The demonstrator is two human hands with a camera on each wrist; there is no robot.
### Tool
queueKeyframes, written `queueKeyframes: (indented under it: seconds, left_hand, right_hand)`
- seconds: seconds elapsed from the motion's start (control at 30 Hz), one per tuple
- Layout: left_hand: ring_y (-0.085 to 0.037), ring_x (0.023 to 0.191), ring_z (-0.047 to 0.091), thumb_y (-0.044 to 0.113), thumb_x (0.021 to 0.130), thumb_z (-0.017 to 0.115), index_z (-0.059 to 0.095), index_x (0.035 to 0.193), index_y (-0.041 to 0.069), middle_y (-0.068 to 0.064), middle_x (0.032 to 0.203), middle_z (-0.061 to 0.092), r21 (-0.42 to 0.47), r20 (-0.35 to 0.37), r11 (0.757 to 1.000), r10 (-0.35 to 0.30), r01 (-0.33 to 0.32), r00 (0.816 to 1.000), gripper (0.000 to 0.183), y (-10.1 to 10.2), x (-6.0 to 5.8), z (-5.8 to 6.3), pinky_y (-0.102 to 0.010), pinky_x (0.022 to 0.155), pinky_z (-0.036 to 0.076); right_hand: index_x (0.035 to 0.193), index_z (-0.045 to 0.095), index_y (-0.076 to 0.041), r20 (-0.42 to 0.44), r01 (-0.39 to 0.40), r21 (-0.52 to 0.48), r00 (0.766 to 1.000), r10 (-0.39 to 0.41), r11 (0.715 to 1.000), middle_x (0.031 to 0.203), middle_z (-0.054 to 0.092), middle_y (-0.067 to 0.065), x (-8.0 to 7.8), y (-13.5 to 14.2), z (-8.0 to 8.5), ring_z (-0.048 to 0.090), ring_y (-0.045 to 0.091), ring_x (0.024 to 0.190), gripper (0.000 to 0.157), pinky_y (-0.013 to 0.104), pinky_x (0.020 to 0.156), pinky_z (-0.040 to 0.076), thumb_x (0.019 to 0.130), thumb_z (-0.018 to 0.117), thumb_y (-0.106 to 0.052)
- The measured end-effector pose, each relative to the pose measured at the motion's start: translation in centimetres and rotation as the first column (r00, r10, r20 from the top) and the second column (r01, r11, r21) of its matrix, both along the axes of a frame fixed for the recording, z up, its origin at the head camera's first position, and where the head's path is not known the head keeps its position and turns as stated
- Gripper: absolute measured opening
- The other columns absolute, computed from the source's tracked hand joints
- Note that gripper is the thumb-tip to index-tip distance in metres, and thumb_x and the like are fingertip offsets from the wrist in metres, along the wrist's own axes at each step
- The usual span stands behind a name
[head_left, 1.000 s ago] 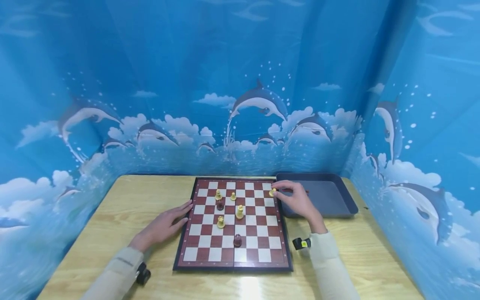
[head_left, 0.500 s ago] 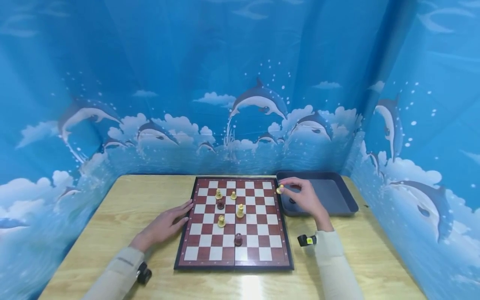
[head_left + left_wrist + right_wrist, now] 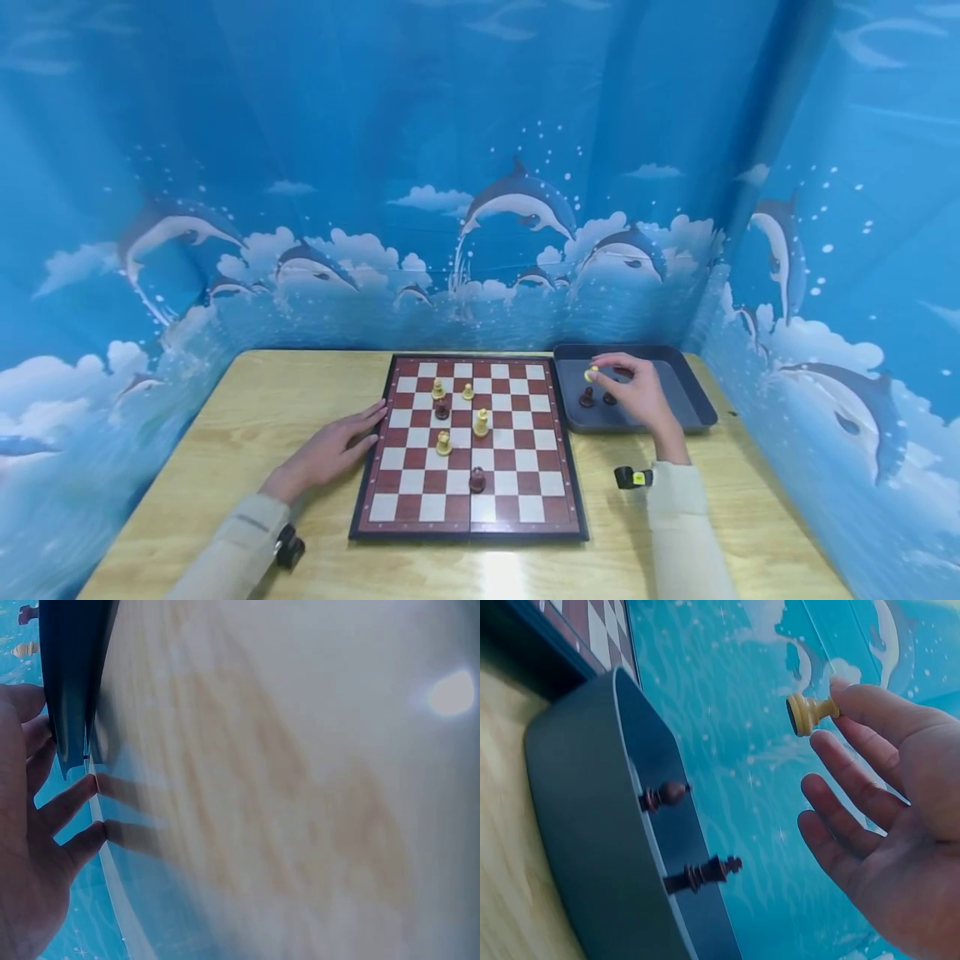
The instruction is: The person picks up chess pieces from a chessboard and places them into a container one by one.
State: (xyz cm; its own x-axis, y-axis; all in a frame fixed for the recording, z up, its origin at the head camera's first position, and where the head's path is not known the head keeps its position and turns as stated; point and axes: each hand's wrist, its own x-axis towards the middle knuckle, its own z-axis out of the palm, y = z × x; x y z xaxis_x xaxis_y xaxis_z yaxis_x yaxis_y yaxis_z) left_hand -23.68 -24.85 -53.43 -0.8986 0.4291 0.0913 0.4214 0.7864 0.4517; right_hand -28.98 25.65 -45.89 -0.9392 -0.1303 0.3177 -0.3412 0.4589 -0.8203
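Note:
My right hand point(image 3: 641, 393) pinches a small cream-yellow chess piece point(image 3: 804, 715) by its top, base hanging free, and its head is hidden by the fingertips. It hangs over the dark grey tray point(image 3: 693, 404), in which a dark bishop point(image 3: 665, 795) and a dark king point(image 3: 705, 874) stand. On the table's left side my left hand point(image 3: 326, 454) lies with its fingers extended, fingertips at the left edge of the chessboard point(image 3: 528, 527). In the left wrist view, fingers point(image 3: 71, 802) spread beside the board's dark side. Nothing is in this hand.
Yellow pieces on the board include a tall one point(image 3: 481, 423) and a rook point(image 3: 444, 443). Dark pieces point(image 3: 442, 408) stand among them, one point(image 3: 477, 480) nearer the front. A blue dolphin-print curtain point(image 3: 480, 167) encloses the wooden table point(image 3: 300, 375) behind and at the sides.
My right hand has lifted the yellow chess piece off the board's far right corner area and carried it rightward over the tray. The left hand stays at the board's edge.

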Motion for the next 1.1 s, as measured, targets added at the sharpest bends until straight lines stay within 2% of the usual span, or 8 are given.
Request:
queueKeyframes:
  seconds: [0.1, 0.27, 0.37, 0.53, 0.73, 0.9, 0.97, 1.1]
  left_hand:
    - [-0.025, 0.136, 0.033, 0.043, 0.098, 0.042, 0.033, 0.144, 0.025, 0.007, 0.153, 0.024, -0.003, 0.009, 1.0, 0.005, -0.005, 1.0, 0.051, 0.1, -0.1, 0.0, -0.048, 0.108, 0.032]
    - [-0.025, 0.136, 0.032, 0.043, 0.097, 0.042, 0.033, 0.144, 0.026, 0.008, 0.153, 0.024, -0.001, 0.018, 1.0, 0.018, -0.018, 1.0, 0.051, 0.1, -0.2, 0.2, -0.049, 0.108, 0.031]
    - [-0.025, 0.136, 0.032, 0.043, 0.097, 0.042, 0.033, 0.144, 0.025, 0.007, 0.153, 0.024, -0.004, 0.015, 1.0, 0.022, -0.022, 1.0, 0.051, 0.1, -0.1, 0.3, -0.049, 0.108, 0.031]
    - [-0.025, 0.136, 0.032, 0.042, 0.097, 0.043, 0.033, 0.144, 0.025, 0.007, 0.153, 0.024, -0.002, 0.017, 1.0, 0.015, -0.015, 1.0, 0.051, 0.1, 0.0, 0.2, -0.049, 0.108, 0.031]
    - [-0.025, 0.136, 0.032, 0.043, 0.097, 0.042, 0.033, 0.144, 0.026, 0.007, 0.153, 0.024, 0.002, 0.016, 1.0, 0.022, -0.022, 1.0, 0.051, 0.1, 0.0, 0.0, -0.05, 0.108, 0.031]
    - [-0.026, 0.136, 0.032, 0.043, 0.097, 0.043, 0.033, 0.144, 0.026, 0.006, 0.153, 0.025, 0.007, 0.008, 1.0, 0.02, -0.02, 1.0, 0.051, 0.1, -0.1, 0.0, -0.05, 0.108, 0.031]
    - [-0.026, 0.136, 0.032, 0.043, 0.097, 0.043, 0.033, 0.144, 0.026, 0.005, 0.153, 0.025, 0.009, 0.01, 1.0, 0.02, -0.02, 1.0, 0.051, 0.2, -0.2, 0.0, -0.05, 0.108, 0.031]
    - [-0.025, 0.136, 0.032, 0.044, 0.097, 0.042, 0.033, 0.144, 0.027, 0.006, 0.153, 0.025, 0.004, 0.016, 1.0, 0.023, -0.023, 1.0, 0.051, 0.1, -0.1, -0.2, -0.05, 0.108, 0.031]
  right_hand:
    - [0.096, 0.07, -0.013, -0.005, 0.048, 0.01, 0.999, -0.048, 0.999, 0.11, 0.067, 0.006, -0.8, 1.1, -1.1, 0.056, 0.018, 0.107, 0.021, 0.05, 0.094, 0.043, 0.081, 0.073, -0.027]
    - [0.095, 0.071, -0.013, -0.024, 0.101, 0.02, 0.995, -0.1, 0.995, 0.106, 0.068, 0.002, -1.3, 2.0, -1.6, 0.056, 0.014, 0.104, 0.028, 0.047, 0.093, 0.044, 0.078, 0.074, -0.034]
    - [0.097, 0.071, -0.011, -0.039, 0.106, 0.002, 0.994, -0.105, 0.994, 0.104, 0.068, 0.005, -1.3, 2.4, -1.5, 0.057, 0.018, 0.103, 0.028, 0.047, 0.093, 0.045, 0.079, 0.074, -0.032]
    - [0.099, 0.07, -0.001, -0.055, 0.137, 0.002, 0.989, -0.136, 0.991, 0.102, 0.068, 0.015, -0.6, 2.7, -1.0, 0.059, 0.031, 0.101, 0.026, 0.051, 0.091, 0.046, 0.082, 0.073, -0.019]
    - [0.102, 0.071, -0.007, -0.03, 0.221, 0.049, 0.975, -0.219, 0.974, 0.103, 0.068, 0.005, -1.4, 4.5, -3.3, 0.058, 0.017, 0.1, 0.033, 0.037, 0.088, 0.048, 0.082, 0.072, -0.033]
    - [0.103, 0.07, -0.004, -0.039, 0.241, 0.056, 0.97, -0.24, 0.969, 0.104, 0.068, 0.009, -1.3, 5.4, -3.4, 0.058, 0.021, 0.1, 0.032, 0.04, 0.088, 0.048, 0.083, 0.071, -0.029]
    - [0.102, 0.07, -0.003, -0.05, 0.244, 0.056, 0.969, -0.242, 0.968, 0.104, 0.068, 0.011, -1.3, 5.7, -3.5, 0.059, 0.021, 0.097, 0.031, 0.035, 0.085, 0.051, 0.083, 0.071, -0.028]
    - [0.105, 0.069, -0.003, -0.027, 0.229, 0.077, 0.973, -0.227, 0.97, 0.105, 0.067, 0.014, -1.2, 6.1, -3.7, 0.06, 0.021, 0.096, 0.032, 0.016, 0.077, 0.05, 0.084, 0.069, -0.027]
